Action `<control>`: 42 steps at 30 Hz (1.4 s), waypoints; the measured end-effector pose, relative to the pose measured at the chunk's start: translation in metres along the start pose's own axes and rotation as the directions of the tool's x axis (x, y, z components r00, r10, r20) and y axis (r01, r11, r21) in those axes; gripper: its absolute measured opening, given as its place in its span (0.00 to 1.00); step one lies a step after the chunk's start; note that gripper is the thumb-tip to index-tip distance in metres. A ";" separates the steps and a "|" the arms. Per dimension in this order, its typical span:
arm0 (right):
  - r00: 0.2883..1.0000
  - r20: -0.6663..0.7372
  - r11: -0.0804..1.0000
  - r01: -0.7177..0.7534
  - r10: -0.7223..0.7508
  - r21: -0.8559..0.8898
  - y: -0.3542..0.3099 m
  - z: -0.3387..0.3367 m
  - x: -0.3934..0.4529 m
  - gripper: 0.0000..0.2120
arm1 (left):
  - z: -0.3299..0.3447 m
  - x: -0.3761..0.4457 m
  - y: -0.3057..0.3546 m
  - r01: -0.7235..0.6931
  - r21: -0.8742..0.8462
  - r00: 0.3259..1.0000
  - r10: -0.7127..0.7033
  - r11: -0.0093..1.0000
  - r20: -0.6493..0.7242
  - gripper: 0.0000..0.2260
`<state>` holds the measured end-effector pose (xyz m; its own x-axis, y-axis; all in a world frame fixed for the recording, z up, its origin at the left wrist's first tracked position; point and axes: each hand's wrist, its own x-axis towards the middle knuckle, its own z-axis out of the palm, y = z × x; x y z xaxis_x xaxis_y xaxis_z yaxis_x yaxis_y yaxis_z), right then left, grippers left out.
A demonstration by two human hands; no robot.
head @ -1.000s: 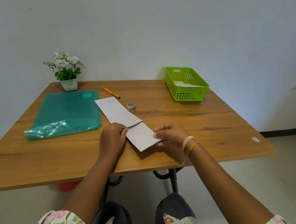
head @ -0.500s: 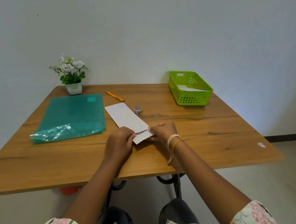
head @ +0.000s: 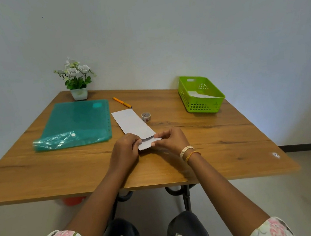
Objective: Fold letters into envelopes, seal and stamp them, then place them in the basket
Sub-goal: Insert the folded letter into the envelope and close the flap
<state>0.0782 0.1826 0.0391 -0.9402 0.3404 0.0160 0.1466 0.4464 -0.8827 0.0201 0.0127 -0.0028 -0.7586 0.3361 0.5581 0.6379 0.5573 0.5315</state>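
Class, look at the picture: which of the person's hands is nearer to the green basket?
Right. The right hand pinches the envelope's near end on the side toward the basket; the left hand grips the same end, farther from the basket.

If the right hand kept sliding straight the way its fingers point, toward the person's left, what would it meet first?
The right hand pinches the near end of the letter, with its fingers pointing at the left hand just across that paper. It would probably meet the left hand's fingertips first, though their gap is hard to judge.
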 end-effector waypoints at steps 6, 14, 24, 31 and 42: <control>0.978 -0.132 0.920 0.099 -0.159 -0.379 0.001 0.011 0.006 0.06 | -0.003 -0.002 0.005 -0.026 -0.019 0.999 0.027 0.999 0.025 0.03; 0.983 0.040 0.942 0.182 -0.178 -0.282 0.006 0.011 0.017 0.13 | -0.004 0.000 0.004 0.006 -0.039 0.999 -0.004 0.999 0.039 0.04; 0.964 0.012 0.900 0.253 -0.266 -0.355 0.015 0.014 0.021 0.13 | -0.005 0.001 0.005 0.028 -0.055 0.997 -0.023 0.998 0.074 0.04; 0.976 -0.014 0.959 0.211 -0.218 -0.191 0.024 0.012 0.022 0.10 | -0.005 0.001 0.007 0.075 -0.012 0.991 -0.073 0.997 0.110 0.04; 0.945 -0.009 0.909 0.312 -0.327 -0.278 0.040 0.001 0.010 0.08 | -0.004 0.003 0.008 0.161 0.055 0.980 -0.166 0.985 0.114 0.06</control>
<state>0.0746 0.2032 0.0035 -0.9338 0.1829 0.3076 -0.0743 0.7419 -0.6664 0.0230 0.0151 0.0054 -0.8642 0.3230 0.3858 0.4993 0.6452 0.5782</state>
